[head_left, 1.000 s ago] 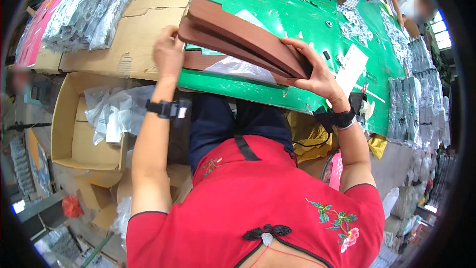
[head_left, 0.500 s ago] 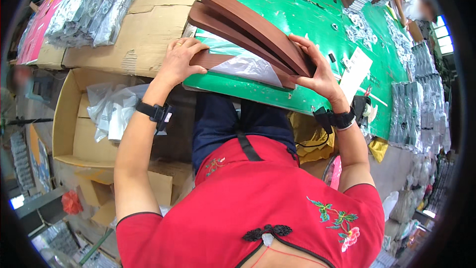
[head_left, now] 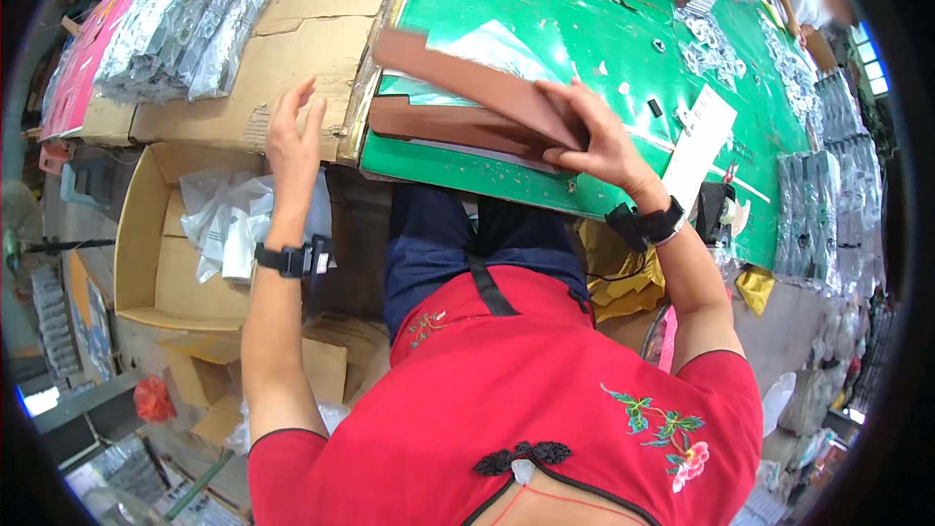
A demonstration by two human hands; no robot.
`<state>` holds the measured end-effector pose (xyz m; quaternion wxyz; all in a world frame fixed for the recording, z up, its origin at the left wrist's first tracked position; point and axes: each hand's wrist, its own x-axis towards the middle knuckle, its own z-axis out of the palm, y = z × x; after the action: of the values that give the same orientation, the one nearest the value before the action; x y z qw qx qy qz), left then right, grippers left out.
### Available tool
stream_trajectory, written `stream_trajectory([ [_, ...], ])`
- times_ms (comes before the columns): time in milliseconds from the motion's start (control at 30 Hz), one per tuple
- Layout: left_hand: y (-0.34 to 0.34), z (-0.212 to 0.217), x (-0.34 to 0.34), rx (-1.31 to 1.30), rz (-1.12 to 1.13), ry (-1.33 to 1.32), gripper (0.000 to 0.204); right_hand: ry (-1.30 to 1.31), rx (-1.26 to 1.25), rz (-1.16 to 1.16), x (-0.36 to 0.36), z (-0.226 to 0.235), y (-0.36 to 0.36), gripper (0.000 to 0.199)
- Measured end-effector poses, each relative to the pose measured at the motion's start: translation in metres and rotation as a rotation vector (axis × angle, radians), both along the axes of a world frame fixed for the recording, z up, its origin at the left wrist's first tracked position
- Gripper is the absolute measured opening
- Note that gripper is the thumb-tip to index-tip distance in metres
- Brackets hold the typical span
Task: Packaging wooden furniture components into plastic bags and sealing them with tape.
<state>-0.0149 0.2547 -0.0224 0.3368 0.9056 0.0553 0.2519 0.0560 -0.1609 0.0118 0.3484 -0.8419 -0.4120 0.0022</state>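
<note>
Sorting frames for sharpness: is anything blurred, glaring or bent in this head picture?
Head view: the brown strip in the right hand is motion-smeared; the left hand is sharper; the green table shows pale glare; fisheye bends edges, with dark corners.

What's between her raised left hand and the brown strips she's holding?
In the head view, only the cardboard sheet's edge separates the left hand from the brown strips.

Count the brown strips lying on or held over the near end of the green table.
2: one brown strip is held in the right hand; another lies under it on the green table. More may be hidden beneath.
</note>
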Motion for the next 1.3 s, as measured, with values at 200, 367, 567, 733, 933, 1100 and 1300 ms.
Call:
stream_trajectory([
  [200, -0.086, -0.001, 0.103, 0.15, -0.348, 0.138, 0.051, 0.404, 0.468, -0.277, -0.004, 0.017, -0.012, 0.091],
  [367, -0.134, -0.024, 0.148, 0.514, -0.203, 0.212, 0.046, 0.35, 0.438, -0.384, -0.021, 0.004, -0.031, 0.092],
  [567, -0.124, -0.011, 0.138, -0.124, -0.454, 0.237, 0.019, 0.413, 0.418, -0.435, -0.019, 0.004, -0.036, 0.092],
  [733, -0.128, 0.026, 0.024, 0.238, -0.604, -0.218, 0.014, 0.309, 0.457, -0.352, -0.011, 0.018, -0.037, 0.091],
  [933, -0.128, -0.021, -0.024, 0.444, -0.616, -0.192, 0.015, 0.084, 0.29, -0.092, -0.016, 0.039, -0.007, 0.087],
  [1100, -0.13, -0.023, -0.034, 0.467, -0.584, -0.186, 0.014, -0.058, -0.07, 0.047, -0.011, 0.015, 0.006, 0.091],
  [1300, -0.126, -0.004, -0.034, 0.412, -0.613, -0.246, 0.019, -0.167, -0.232, 0.039, -0.009, -0.014, 0.005, 0.089],
])
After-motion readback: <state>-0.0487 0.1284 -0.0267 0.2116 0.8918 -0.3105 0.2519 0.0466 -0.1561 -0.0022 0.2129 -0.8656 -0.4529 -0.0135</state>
